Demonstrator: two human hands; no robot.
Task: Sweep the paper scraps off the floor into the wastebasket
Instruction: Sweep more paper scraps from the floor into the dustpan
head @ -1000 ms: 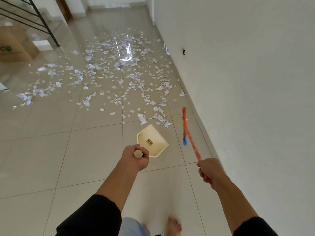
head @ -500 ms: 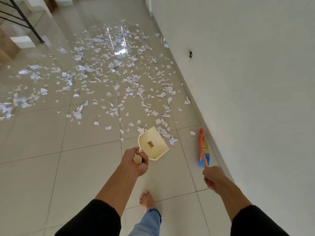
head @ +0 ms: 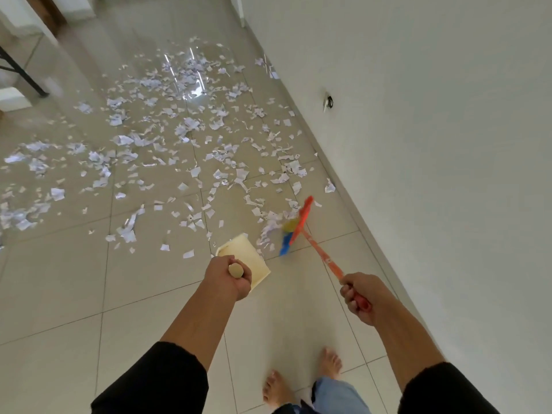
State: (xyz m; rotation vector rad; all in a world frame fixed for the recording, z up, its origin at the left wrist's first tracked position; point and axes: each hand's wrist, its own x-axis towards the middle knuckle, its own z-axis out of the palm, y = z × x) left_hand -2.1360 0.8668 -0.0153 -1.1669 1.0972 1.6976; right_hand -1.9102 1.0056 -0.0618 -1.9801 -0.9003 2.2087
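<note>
Orange-handled broom (head: 300, 225) with blue and yellow bristles: head now among the nearest white paper scraps (head: 185, 138), right of frame centre; half a second ago it stood apart by the white wall (head: 418, 144). Cream plastic dustpan (head: 248, 259): at frame centre, as before, just short of the scraps. Left hand (head: 228, 276): fingers curled round the dustpan handle, arm extended. Right hand (head: 361, 297): fingers gripping the broom's red handle end, arm extended. Scraps: strewn over the glossy beige floor tiles (head: 59, 279), upper left to centre.
</note>
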